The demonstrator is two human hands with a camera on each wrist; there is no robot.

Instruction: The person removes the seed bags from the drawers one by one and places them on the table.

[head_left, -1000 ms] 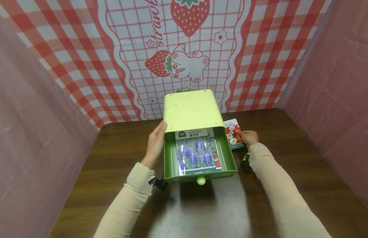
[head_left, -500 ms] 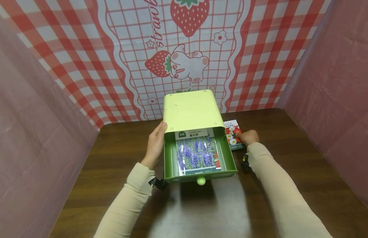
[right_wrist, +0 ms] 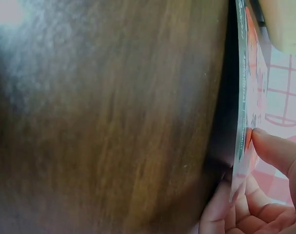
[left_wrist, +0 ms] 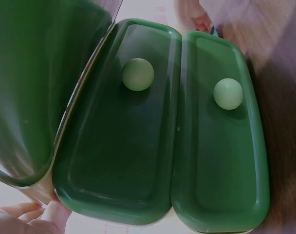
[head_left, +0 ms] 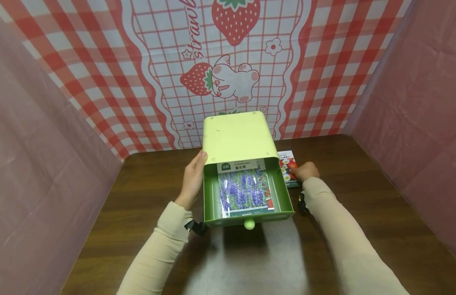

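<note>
A light green drawer cabinet stands at the middle of the table, its green upper drawer pulled out. Inside the drawer lies a seed packet with purple lavender, over another packet whose edge shows red. My left hand rests along the cabinet's left side, thumb at the top front corner. To the right of the cabinet, my right hand pinches a seed packet with red and white flowers. In the right wrist view, the thumb lies on the packet's face and the fingers are behind it.
Below the pulled-out drawer, the left wrist view shows a lower drawer front with a round knob. The dark wooden table has a checked strawberry cloth behind it. Pink curtains hang on both sides.
My right hand and the flower packet have shifted slightly toward me, the packet now standing straighter beside the cabinet. The left hand, cabinet and drawer look unmoved.
</note>
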